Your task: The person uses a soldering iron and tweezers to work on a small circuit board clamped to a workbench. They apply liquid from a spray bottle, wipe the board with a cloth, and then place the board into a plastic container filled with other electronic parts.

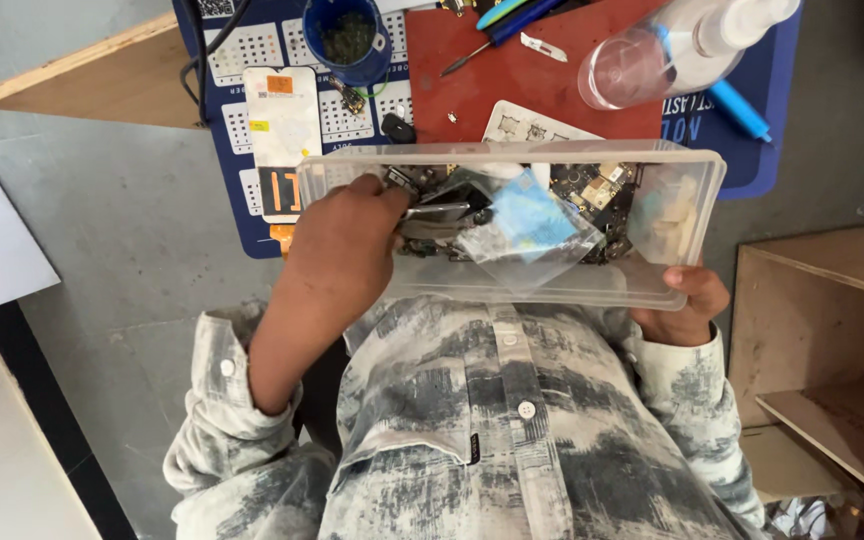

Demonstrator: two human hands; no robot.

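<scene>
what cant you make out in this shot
Head view only:
- Left hand fingertips: buried among parts in the clear plastic box, grip unclear.
- Right hand: mostly hidden under the box.
- Circuit boards: too small and blurred behind plastic.
- Clear bottle: top cut off by frame edge.

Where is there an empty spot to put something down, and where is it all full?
Bare grey surface lies left of the blue mat, below the wooden board. The red mat has a bare patch beside the spray bottle. The clear tray is crowded with circuit boards and bags, with the left hand inside.
</scene>
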